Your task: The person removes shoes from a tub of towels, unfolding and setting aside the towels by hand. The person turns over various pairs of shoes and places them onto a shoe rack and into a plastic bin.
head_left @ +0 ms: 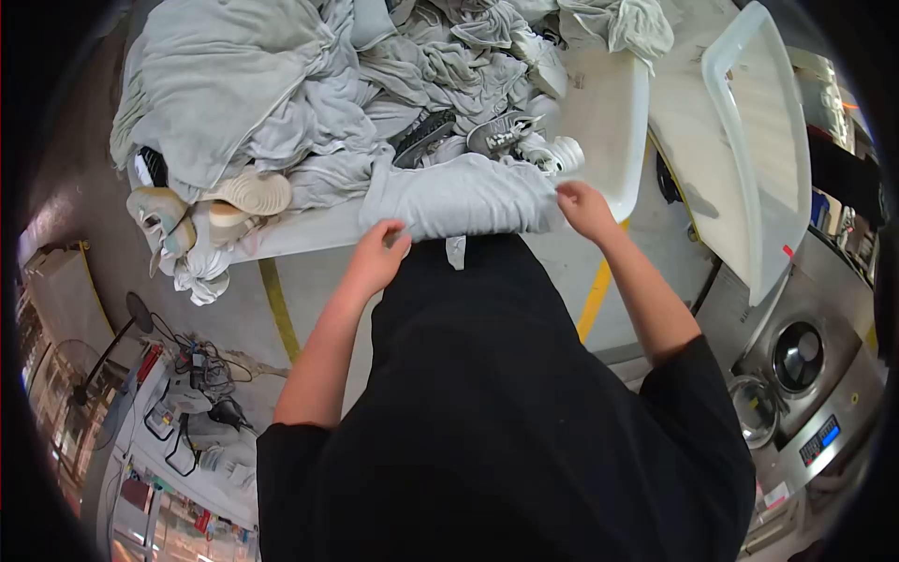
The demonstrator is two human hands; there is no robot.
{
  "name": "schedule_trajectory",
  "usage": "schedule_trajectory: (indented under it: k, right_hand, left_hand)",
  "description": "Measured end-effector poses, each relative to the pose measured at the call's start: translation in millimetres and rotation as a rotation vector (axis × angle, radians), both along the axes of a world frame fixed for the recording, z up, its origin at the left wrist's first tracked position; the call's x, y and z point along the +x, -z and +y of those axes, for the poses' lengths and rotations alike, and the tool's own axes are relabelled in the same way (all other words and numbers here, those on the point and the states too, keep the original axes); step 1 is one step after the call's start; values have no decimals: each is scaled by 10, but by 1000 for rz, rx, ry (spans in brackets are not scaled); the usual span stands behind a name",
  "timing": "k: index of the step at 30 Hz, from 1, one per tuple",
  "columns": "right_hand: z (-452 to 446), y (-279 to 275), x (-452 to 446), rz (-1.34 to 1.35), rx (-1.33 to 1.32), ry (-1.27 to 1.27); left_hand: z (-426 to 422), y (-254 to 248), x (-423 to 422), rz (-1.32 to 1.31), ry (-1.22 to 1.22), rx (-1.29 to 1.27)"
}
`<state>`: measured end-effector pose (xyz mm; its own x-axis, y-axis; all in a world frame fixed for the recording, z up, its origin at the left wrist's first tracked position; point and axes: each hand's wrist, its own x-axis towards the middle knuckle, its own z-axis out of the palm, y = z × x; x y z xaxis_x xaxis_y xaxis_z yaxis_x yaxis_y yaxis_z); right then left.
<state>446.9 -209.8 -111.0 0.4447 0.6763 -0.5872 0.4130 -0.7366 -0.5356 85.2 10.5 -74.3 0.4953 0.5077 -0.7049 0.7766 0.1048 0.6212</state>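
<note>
A pale grey cloth (459,199) lies along the near edge of a white table (604,103), between the left hand (376,258), fingers parted, and the right hand (586,210), fingers curled; I cannot tell whether either grips it. Below them is yellow-striped floor (328,295); just beyond, sneakers (500,134) and heaped grey fabric (229,84); well to their right, a front-loading laundry machine (836,379).

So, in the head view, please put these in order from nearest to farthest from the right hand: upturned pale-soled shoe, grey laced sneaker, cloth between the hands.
1. Cloth: its right edge is beside the right hand.
2. Grey laced sneaker: beyond the cloth, leftward.
3. Upturned pale-soled shoe: far left.
</note>
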Motion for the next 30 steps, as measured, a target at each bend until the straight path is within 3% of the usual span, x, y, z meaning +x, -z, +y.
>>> schedule_trajectory:
  k: [1, 4, 8, 11, 15, 17, 20, 23, 24, 27, 28, 30]
  right_hand:
    - [124, 339, 131, -79, 48, -40]
    - [566, 1234, 467, -167, 34, -183]
    - [886, 2246, 575, -222, -79, -190]
    - [1041, 2649, 575, -353, -220, -563]
    - [1125, 2889, 601, -391, -242, -609]
    - [1126, 2946, 647, -385, -167, -599]
    - [1106, 2831, 811, -279, -20, -557]
    - [1101, 2409, 913, -237, 125, -318]
    - [1124, 2246, 968, -173, 159, -296]
    - [1228, 1517, 989, -136, 122, -126]
    - [1230, 1398, 998, 228, 23, 215]
    - [1295, 996, 958, 284, 85, 280]
  left_hand:
    - [34, 183, 217, -42, -100, -19]
    - [179, 935, 759, -54, -44, 241]
    - [405, 2017, 1306, 136, -44, 363]
    - [517, 2657, 1497, 369, -10, 332]
    - [496, 3118, 1598, 523, 81, 443]
    - [527, 3131, 1608, 513, 133, 551]
    - [595, 3221, 1445, 303, -32, 387]
    - [828, 2935, 1356, 51, -214, 135]
    - [886, 2840, 1290, -10, -273, 187]
    - [1174, 1773, 1405, -185, -619, -215]
    - [1241, 1502, 1388, -226, -679, -271]
    - [1317, 1066, 1316, -312, -796, -393]
